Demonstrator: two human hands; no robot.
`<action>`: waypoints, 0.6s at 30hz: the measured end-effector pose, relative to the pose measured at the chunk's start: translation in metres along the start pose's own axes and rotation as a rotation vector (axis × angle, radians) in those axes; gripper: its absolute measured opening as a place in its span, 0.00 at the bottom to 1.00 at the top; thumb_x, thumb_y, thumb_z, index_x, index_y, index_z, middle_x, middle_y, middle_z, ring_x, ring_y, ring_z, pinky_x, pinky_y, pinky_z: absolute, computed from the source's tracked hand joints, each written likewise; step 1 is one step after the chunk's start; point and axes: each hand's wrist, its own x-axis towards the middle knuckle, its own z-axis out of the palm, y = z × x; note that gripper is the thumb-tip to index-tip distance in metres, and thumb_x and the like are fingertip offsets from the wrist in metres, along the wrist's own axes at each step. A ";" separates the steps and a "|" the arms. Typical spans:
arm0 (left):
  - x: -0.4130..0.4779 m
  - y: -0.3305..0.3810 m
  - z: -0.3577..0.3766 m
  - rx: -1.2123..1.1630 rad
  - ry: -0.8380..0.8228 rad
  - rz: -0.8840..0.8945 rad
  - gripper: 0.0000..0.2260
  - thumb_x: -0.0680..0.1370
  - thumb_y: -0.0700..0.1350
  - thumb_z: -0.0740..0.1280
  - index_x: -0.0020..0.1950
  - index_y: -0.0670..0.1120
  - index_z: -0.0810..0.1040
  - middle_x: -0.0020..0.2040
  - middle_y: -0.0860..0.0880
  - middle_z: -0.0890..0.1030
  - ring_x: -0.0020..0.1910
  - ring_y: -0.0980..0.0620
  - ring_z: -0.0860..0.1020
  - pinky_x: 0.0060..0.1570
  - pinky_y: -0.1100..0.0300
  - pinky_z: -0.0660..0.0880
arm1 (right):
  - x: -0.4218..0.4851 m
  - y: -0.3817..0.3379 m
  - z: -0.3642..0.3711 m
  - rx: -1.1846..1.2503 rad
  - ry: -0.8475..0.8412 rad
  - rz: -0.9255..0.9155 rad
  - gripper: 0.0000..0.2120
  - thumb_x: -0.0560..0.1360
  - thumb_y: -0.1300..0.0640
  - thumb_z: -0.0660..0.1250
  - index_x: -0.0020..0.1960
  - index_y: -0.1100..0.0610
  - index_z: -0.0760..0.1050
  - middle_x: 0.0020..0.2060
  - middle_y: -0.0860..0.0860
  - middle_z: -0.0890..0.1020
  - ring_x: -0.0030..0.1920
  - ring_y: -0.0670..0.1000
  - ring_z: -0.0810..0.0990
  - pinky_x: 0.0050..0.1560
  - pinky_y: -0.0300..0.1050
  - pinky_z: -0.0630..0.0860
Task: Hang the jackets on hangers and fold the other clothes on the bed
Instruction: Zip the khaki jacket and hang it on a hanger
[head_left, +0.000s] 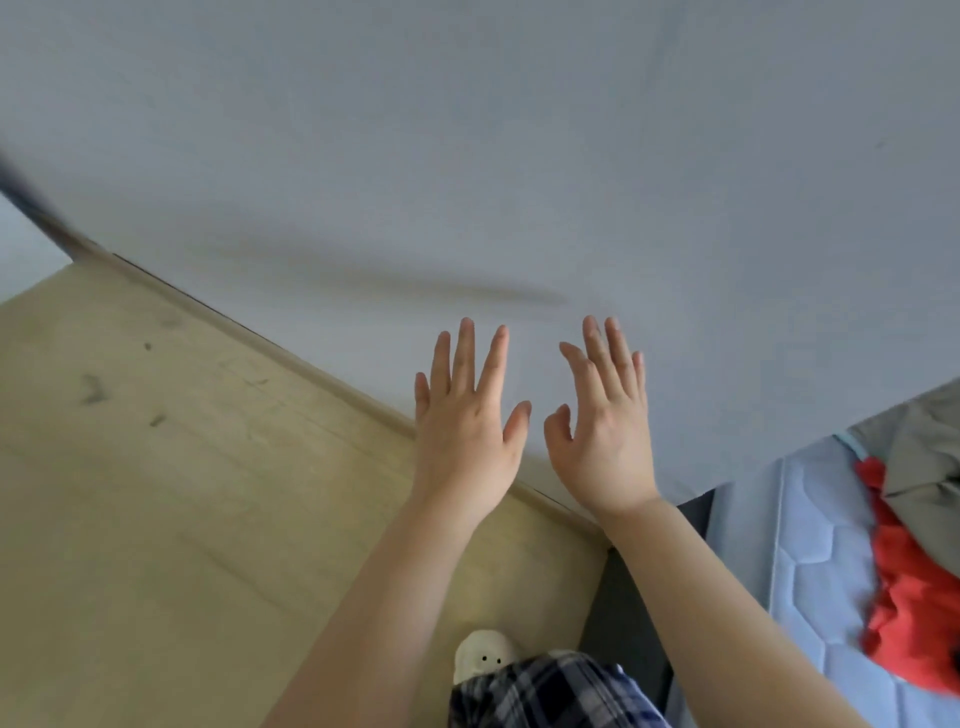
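Clothes (914, 519) lay on the bed (810, 545) at the right edge: two pieces, a red piece (904, 613) and a grey piece (930, 447), perhaps a jacket. The left hand (462, 431) and right hand (602, 441) were spread flat, holding nothing, before the wall (467, 130).

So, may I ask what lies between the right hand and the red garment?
Head view: past the right hand, wall, then bare quilted mattress, then red garment.

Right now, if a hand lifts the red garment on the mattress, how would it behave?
The red garment lies crumpled in soft folds, so it would probably hang floppy. It looks thin, so likely light.
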 end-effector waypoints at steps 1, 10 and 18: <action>-0.005 0.002 0.011 0.009 0.001 0.012 0.31 0.80 0.56 0.56 0.78 0.54 0.43 0.79 0.49 0.42 0.77 0.48 0.41 0.73 0.46 0.44 | -0.009 0.008 0.002 -0.007 0.005 0.000 0.25 0.70 0.70 0.63 0.68 0.65 0.69 0.74 0.60 0.63 0.76 0.59 0.53 0.75 0.57 0.47; -0.090 0.101 0.069 -0.049 0.036 -0.023 0.29 0.81 0.54 0.56 0.78 0.53 0.45 0.79 0.48 0.45 0.77 0.47 0.44 0.74 0.45 0.50 | -0.110 0.083 -0.075 -0.033 -0.010 0.092 0.26 0.72 0.66 0.63 0.70 0.65 0.66 0.72 0.61 0.65 0.75 0.60 0.56 0.74 0.59 0.54; -0.133 0.189 0.120 0.015 -0.096 0.087 0.28 0.82 0.53 0.55 0.78 0.53 0.45 0.79 0.48 0.47 0.77 0.47 0.46 0.73 0.46 0.51 | -0.178 0.153 -0.126 -0.008 0.069 0.227 0.26 0.71 0.69 0.63 0.68 0.68 0.67 0.70 0.62 0.68 0.73 0.61 0.60 0.74 0.50 0.54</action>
